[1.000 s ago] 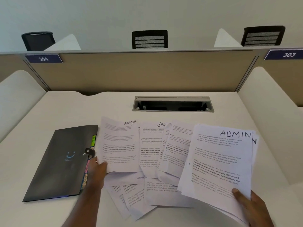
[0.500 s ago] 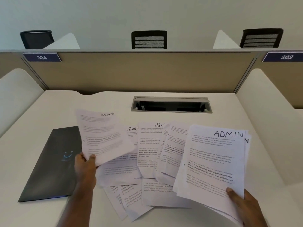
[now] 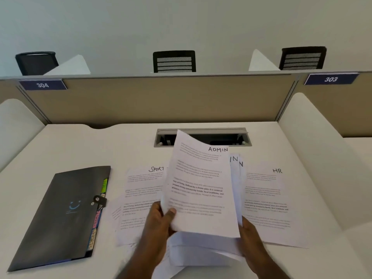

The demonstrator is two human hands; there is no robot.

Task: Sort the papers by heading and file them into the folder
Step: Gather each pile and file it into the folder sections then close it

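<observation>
In the head view, an ADMIN sheet is pinched at its lower left edge by the left hand, with the thumb on the printed face. It is laid on the front of the ADMIN stack, which is gripped from the right side by the right hand; the headings of the sheets behind show past its right edge. The sheets are held tilted above the desk. On the desk a SPORT sheet lies to the left and an HR sheet to the right, with more papers under the hands. The folder lies closed at the left, well apart from the stack.

A risk is judged here: the edges are not aligned, so a loose sheet could slip out and fall among the unsorted papers.

Compared with the frame half a second ago, the sheet has been carried from above the folder side over to the stack, and the HR sheet is now uncovered.
</observation>
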